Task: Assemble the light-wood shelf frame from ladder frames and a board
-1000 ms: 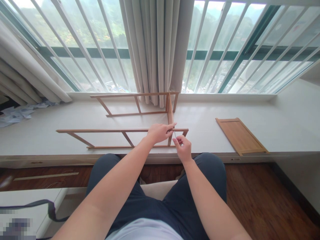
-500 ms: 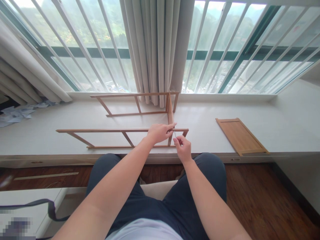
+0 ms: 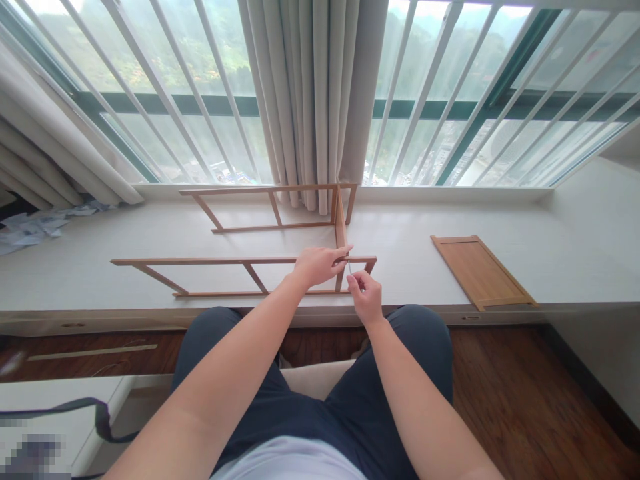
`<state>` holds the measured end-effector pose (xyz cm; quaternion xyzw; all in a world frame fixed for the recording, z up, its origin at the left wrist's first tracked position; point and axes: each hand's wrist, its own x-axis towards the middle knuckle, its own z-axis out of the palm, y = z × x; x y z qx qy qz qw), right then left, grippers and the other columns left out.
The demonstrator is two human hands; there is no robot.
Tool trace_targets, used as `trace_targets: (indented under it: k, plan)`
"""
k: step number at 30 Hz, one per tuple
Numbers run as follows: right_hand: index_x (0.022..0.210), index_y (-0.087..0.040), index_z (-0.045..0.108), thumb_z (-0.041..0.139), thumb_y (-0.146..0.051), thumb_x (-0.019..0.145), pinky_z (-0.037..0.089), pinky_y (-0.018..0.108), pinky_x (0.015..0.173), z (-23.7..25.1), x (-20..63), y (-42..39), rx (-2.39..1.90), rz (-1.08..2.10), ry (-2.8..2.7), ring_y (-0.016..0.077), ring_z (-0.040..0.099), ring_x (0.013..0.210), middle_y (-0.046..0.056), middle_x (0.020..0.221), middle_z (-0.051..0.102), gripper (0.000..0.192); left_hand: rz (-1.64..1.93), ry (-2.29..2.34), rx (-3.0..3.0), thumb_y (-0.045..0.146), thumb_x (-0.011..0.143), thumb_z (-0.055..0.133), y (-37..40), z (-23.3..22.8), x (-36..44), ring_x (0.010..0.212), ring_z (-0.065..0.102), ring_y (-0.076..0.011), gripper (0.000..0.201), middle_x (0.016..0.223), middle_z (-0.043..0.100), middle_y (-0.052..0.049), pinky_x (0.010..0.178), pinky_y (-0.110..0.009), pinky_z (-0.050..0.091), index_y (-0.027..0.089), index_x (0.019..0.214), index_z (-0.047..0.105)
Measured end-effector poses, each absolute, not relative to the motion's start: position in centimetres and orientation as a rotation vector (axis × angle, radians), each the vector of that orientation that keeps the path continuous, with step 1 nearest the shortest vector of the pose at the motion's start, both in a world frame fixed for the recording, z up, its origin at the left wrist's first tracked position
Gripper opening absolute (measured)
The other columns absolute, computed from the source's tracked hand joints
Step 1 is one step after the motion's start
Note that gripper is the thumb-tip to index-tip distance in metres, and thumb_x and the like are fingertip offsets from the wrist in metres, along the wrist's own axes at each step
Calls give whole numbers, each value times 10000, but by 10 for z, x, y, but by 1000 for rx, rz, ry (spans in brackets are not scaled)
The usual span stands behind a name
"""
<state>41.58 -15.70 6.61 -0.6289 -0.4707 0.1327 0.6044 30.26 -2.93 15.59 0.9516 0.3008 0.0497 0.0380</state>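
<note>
Far to the left of both hands, crumpled paper lies at the end of the white window ledge, under a bunched curtain. Nearer, but also left of the hands, the front wooden frame stands on its long edge on the ledge, with two slanted struts between its top rail and its bottom rail. Behind it, farther from the person, a second wooden frame stands in the same way, close to the window.

The left hand rests on the top rail of the front frame at its right end. Its fingers are curled over the rail and its fingertips pinch the wood just at the corner, where a short cross piece runs back from the hand to the rear frame. Straight behind this hand the middle curtain hangs down to the ledge.

The right hand is just beside the left one, slightly lower and nearer to the person. It is closed around a thin metal tool, whose tip points up to the same corner joint. What kind of tool it is, I cannot tell.

Well apart to the right of the right hand, a flat wooden panel lies on the ledge near its front edge.
</note>
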Motion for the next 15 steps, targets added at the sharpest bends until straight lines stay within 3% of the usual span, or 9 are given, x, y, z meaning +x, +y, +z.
trace_targets:
  k: [15]
  plan:
    - [758, -208, 592, 546, -491, 964, 400, 275, 578, 62, 416, -158, -1433, 353, -1079, 147, 507, 559, -12, 612, 575, 353, 154, 921, 2909, 464, 974, 451, -29, 155, 302, 918, 721, -240, 530, 1048, 781, 0, 779, -316, 478, 458, 1504, 444]
